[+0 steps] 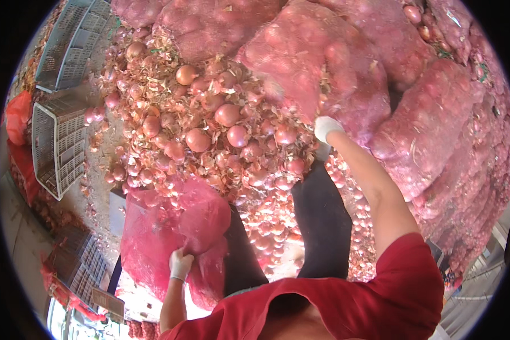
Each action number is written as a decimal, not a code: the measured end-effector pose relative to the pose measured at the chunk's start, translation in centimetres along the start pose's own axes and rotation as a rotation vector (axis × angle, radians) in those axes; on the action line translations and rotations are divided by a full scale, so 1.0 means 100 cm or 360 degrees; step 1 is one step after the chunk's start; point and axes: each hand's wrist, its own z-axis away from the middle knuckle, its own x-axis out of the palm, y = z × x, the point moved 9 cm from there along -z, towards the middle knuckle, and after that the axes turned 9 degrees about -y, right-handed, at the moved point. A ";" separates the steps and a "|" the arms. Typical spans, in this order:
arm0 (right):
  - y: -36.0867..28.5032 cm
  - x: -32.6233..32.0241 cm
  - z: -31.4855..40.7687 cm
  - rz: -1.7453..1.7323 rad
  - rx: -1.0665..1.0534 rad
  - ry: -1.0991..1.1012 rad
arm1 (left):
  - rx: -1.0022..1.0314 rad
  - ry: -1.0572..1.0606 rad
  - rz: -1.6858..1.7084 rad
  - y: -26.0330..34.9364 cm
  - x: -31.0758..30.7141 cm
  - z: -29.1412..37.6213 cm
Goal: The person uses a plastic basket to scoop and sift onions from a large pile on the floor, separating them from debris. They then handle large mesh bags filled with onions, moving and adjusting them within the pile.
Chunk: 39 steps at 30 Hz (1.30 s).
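My left hand (181,263), in a white glove, is closed on a bunched part of a pink mesh bag (153,242). The bag spreads out beside my left leg and looks slack. My right hand (328,128), also in a white glove, grips the lower edge of a full mesh sack of onions (293,59) on the far side of the heap. Its fingertips are partly hidden by the glove's back. Between my hands lies a heap of loose onions (227,114) mixed with dry papery skins.
More filled mesh sacks (429,127) are stacked to the right. On the left are a grey plastic crate (59,146) lying on its side, a blue-grey crate (74,46) and a red bag (19,117). My legs (323,221) straddle more onions on the floor.
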 end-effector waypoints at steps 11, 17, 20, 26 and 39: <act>0.003 0.017 0.075 -0.0711 -0.0101 0.0778 | 0.0552 0.0803 -0.0689 0.073 -0.171 0.002; 0.043 -0.040 0.015 -0.0725 -0.0016 0.1001 | 0.0567 0.1598 -0.1057 0.081 -0.383 0.057; 0.043 -0.040 0.064 -0.1069 -0.0100 0.0905 | -0.0531 0.1919 -0.1670 0.101 -0.492 0.095; 0.052 -0.159 0.070 -0.0391 0.0053 0.1674 | 0.1077 0.1353 -0.0767 0.385 -0.323 0.003; 0.163 -0.153 -0.009 -0.0909 0.0024 0.1223 | 0.1928 0.1133 -0.2301 0.739 0.134 -0.074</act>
